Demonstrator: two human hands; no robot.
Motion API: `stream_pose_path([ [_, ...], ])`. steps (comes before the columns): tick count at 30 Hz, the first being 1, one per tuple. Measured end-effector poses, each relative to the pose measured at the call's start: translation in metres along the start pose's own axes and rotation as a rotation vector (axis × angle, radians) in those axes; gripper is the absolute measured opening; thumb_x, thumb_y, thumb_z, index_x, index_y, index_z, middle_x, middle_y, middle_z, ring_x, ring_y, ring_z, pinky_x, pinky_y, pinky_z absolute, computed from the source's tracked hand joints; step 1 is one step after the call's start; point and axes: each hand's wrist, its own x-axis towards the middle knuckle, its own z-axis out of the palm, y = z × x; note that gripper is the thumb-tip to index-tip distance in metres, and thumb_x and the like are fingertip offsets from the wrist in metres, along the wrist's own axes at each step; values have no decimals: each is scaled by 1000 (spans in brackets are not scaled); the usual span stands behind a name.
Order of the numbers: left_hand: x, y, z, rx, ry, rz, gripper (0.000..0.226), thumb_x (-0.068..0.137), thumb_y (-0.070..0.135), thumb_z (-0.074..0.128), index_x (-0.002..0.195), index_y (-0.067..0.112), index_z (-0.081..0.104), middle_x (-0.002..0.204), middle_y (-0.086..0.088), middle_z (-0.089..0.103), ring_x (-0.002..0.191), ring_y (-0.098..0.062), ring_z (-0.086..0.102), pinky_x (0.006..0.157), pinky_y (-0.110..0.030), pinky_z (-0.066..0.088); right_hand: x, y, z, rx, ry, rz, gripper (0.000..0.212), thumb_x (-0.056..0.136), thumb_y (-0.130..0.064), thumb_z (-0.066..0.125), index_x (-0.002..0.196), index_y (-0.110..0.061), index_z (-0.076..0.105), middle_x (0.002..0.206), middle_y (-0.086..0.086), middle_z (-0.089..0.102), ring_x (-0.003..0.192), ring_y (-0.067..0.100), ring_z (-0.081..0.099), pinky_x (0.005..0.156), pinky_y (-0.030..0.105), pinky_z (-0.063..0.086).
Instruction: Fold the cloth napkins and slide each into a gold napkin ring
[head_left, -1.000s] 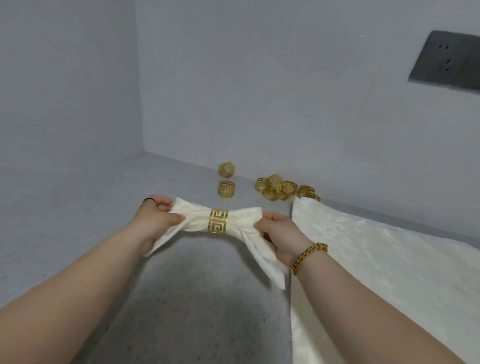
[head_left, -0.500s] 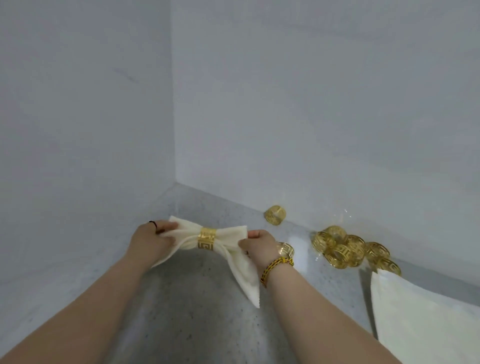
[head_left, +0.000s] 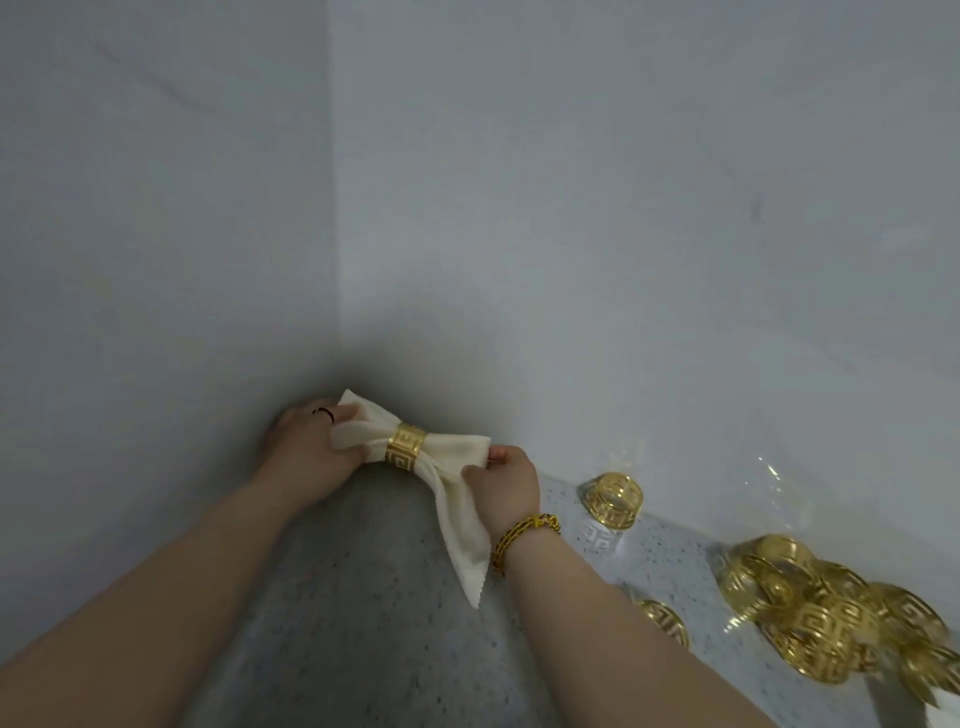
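A folded cream napkin (head_left: 457, 457) sits inside a gold napkin ring (head_left: 404, 448) with a key pattern, close to the corner where two walls meet. My left hand (head_left: 311, 447) grips the napkin's left end, beside the left wall. My right hand (head_left: 504, 480) pinches the napkin's right end between thumb and fingers. One long tail of the cloth hangs down toward me past my right wrist, which wears a gold bracelet. The ring is at the middle of the bundle, between my two hands.
A single gold ring (head_left: 613, 500) stands on the grey speckled counter (head_left: 337, 597) right of my right hand. Another ring (head_left: 665, 621) lies by my forearm. A pile of several gold rings (head_left: 826, 618) fills the lower right. Walls close in left and behind.
Both hands have carried the ringed napkin left and away into the wall corner. The view turned left, so the flat napkin has almost left the frame and the rings are now at right.
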Motion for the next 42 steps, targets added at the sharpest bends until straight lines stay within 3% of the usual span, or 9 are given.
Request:
stream_pose_path([
  [4, 5, -3, 16, 350, 60, 54, 63, 91, 47, 41, 144, 18, 25, 153, -2, 19, 138, -24, 20, 111, -29, 17, 12, 3, 8, -124, 43, -51, 30, 90, -10, 49, 120, -7, 47, 115, 9, 58, 104, 21, 55, 70, 16, 36],
  [9, 0, 2, 34, 353, 60, 55, 66, 96, 45, 29, 147, 12, 3, 156, -5, 1, 143, -20, 2, 111, -28, 1, 18, 3, 12, -269, 65, -64, 27, 90, -26, 51, 112, -13, 46, 112, 10, 57, 107, 25, 52, 84, 29, 42],
  [12, 0, -2, 38, 241, 200, 118, 62, 94, 38, 44, 144, 7, 23, 151, -12, 23, 141, -24, 20, 108, -28, -3, 23, 4, 7, -277, 72, -79, 16, 89, -27, 54, 97, -18, 43, 108, 9, 58, 106, 25, 52, 88, 33, 44],
  [15, 1, -8, 44, 294, 347, 356, 44, 70, 31, 62, 102, 2, 68, 104, -17, 67, 103, -27, 58, 97, -34, 18, 24, 6, 7, -190, 108, -110, 16, 88, -21, 56, 91, -20, 40, 107, 10, 58, 101, 25, 55, 82, 30, 44],
  [23, 15, 1, 40, 320, 381, 444, 22, 49, 8, 70, 70, 0, 69, 65, -15, 65, 58, -31, 65, 72, -31, 30, 27, 10, 4, -202, 136, -153, 21, 86, -25, 59, 92, -21, 39, 103, 5, 58, 95, 22, 56, 80, 30, 46],
  [31, 8, -7, 49, 200, 468, 390, 47, 48, 5, 65, 93, -8, 66, 88, -26, 66, 90, -29, 46, 84, -36, 35, 16, 17, -6, -178, 111, -173, 34, 84, -31, 62, 112, -15, 52, 108, 0, 60, 102, 18, 56, 86, 25, 44],
  [37, -54, 24, 28, 124, 266, 292, 42, 55, -11, 73, 96, -4, 69, 97, -21, 68, 84, -42, 66, 77, -51, 49, -30, 25, -51, -232, 139, -210, 7, 86, -23, 58, 91, -22, 54, 102, -1, 61, 99, 16, 55, 84, 21, 41],
  [40, -101, 60, 12, -73, 33, 232, 36, 85, 1, 58, 120, 11, 58, 124, -2, 54, 119, -25, 51, 100, -26, 34, -67, 31, -82, -225, 94, -235, 23, 88, -14, 53, 71, -28, 46, 78, -11, 54, 86, 12, 52, 74, 16, 39],
  [42, -134, 83, 7, -189, -104, 154, 29, 95, 17, 45, 122, 26, 51, 126, 7, 48, 118, -11, 47, 90, -10, 30, -98, 36, -107, -257, 71, -248, 29, 88, -11, 50, 65, -28, 44, 69, -13, 50, 78, 12, 51, 65, 13, 37],
])
